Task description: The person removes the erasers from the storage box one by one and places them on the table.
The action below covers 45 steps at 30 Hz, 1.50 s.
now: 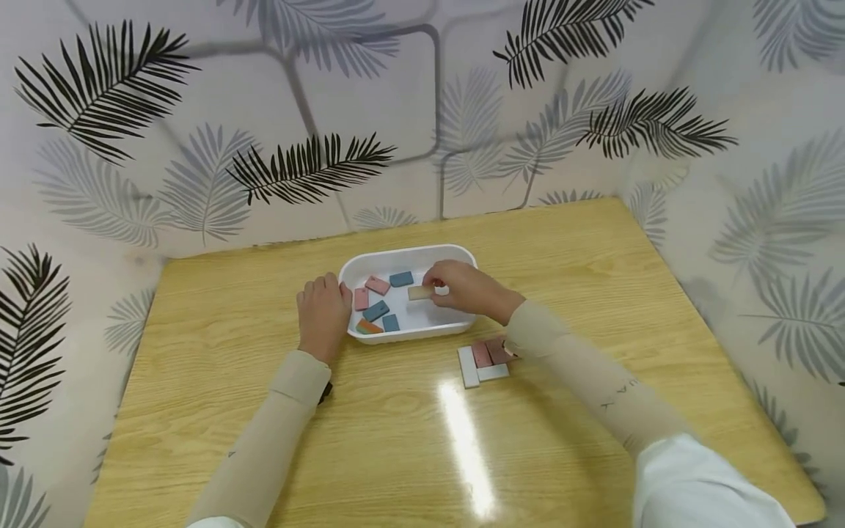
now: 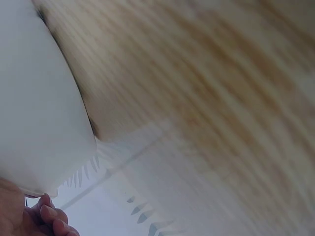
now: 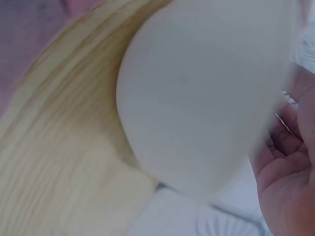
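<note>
A white plastic tray stands on the wooden table, and my left hand grips its left rim. In the left wrist view the left hand's fingers show at the tray's edge. My right hand reaches over the tray's right side and pinches a beige rectangular tile between thumb and fingers. In the right wrist view the tray's wall hides the fingertips. Around the tray's left half lie pink tiles, several blue tiles and an orange-and-green tile.
In front of the tray's right end, tiles lie side by side on the table: a white tile, another white tile, a pink-red tile and a dark red tile. The right sleeve partly covers this group. Leaf-patterned cloth hangs behind the table.
</note>
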Tool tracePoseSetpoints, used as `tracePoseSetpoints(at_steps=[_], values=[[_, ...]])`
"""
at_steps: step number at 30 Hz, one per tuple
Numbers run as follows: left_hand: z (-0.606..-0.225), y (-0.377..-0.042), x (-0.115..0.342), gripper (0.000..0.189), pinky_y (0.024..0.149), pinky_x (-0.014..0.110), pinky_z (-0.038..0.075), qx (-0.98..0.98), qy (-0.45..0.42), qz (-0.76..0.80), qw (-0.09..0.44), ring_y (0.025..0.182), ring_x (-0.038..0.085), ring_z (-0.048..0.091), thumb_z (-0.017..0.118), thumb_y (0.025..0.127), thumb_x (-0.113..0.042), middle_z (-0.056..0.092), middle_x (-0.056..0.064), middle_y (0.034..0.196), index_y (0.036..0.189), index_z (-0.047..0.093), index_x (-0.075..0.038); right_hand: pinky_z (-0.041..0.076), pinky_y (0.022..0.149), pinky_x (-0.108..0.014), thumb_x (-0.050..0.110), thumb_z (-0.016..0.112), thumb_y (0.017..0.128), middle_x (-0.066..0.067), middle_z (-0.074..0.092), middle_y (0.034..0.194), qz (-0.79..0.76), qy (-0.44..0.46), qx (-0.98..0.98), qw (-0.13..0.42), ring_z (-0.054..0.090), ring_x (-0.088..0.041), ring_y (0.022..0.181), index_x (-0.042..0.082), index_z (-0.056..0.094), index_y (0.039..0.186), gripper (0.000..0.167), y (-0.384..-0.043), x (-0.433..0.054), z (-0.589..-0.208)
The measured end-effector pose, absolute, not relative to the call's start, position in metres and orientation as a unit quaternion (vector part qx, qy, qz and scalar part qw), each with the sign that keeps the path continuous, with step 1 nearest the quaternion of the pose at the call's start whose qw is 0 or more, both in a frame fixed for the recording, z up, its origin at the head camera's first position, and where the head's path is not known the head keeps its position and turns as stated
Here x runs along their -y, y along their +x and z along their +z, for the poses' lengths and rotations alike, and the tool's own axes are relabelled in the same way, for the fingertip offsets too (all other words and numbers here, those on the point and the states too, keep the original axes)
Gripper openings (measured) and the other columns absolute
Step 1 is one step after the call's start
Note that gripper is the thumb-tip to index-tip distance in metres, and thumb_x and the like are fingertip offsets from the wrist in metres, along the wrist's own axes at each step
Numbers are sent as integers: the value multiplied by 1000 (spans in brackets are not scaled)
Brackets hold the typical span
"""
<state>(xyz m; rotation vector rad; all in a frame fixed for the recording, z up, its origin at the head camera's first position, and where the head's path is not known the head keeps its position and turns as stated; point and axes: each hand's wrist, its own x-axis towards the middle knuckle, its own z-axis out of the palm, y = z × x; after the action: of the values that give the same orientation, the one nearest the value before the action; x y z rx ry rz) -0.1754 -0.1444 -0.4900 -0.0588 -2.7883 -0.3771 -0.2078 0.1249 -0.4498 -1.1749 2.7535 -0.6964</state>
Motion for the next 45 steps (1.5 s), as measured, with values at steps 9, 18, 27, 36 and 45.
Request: tracePoseSetpoints(at_steps=[9,18,27,36,45], values=[[-492,-175,144,27,63,43,35,972,-36,-145,181,68,32,46,42,96,-21,51,14,74,85,52,1,47,79,-33,13,69,81,-3,60,96,-260,-320,-910,46,57,-17,88,6,62,101,22,-174,-185,-433],[-492,-176,146,29,62,42,36,972,-34,-133,192,67,32,46,41,96,-22,53,16,75,86,53,3,49,78,-38,7,71,79,-5,61,96,-280,-295,-912,52,59,-19,88,4,62,100,24,-137,-233,-436],[-492,-176,146,28,61,42,35,971,-35,-136,191,65,31,45,42,96,-21,51,15,73,85,52,2,49,78,-38,5,72,79,-3,60,98,-302,-255,-913,103,59,-17,89,4,60,102,26,-104,-268,-453],[-490,-174,145,28,62,42,35,972,-31,-142,183,67,31,45,42,96,-22,51,15,74,87,52,3,49,77,-35,2,69,78,-2,58,96,-300,-248,-913,125,58,-17,88,4,61,100,23,-85,-277,-473],[-490,-174,145,28,62,41,35,973,-25,-147,179,69,31,46,42,96,-22,52,15,75,86,52,2,49,77,-29,4,67,80,0,56,94,-289,-278,-909,117,58,-15,87,4,62,100,21,-84,-269,-487]])
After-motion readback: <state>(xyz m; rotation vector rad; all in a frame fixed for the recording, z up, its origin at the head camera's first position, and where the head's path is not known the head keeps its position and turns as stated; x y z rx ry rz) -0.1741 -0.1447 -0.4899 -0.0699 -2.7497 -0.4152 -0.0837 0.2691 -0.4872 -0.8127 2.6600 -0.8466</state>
